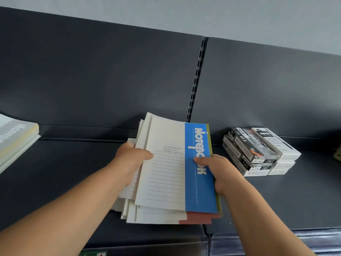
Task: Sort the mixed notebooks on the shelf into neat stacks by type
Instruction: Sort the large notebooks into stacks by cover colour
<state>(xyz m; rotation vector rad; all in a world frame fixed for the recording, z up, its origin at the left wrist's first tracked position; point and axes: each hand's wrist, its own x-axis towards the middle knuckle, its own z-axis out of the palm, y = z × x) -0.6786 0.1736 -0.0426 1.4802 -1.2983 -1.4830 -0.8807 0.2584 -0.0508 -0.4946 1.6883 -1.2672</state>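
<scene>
Head view, near to far. Along the lower edge runs the clear plastic label strip (304,242) at the front lip of the dark shelf (64,172). Two bare forearms reach forward from the bottom corners.

The left hand (132,154) grips the left edge of a fanned bundle of notebooks (156,217), thumb lying across the cream, ruled cover of the top copy and fingers hidden beneath. The right hand (221,170) clasps the bundle's right edge, thumb pressed on the blue band of the top notebook (199,191), which bears the white word "Notebook" running lengthwise.

The bundle sits at mid-shelf, its sheets splayed and misaligned; a red-banded notebook (199,218) projects at the near corner, and an olive edge shows just beside the blue band. Whether the bundle rests on the shelf or is lifted cannot be told.

To the right, apart from the bundle, stands a stack of small boxes (258,152), black and white. At the far left edge lies a separate stack of notebooks (14,139).

Behind rise dark back panels (110,71) divided by a slotted upright (196,76), with pale wall (184,12) above.
</scene>
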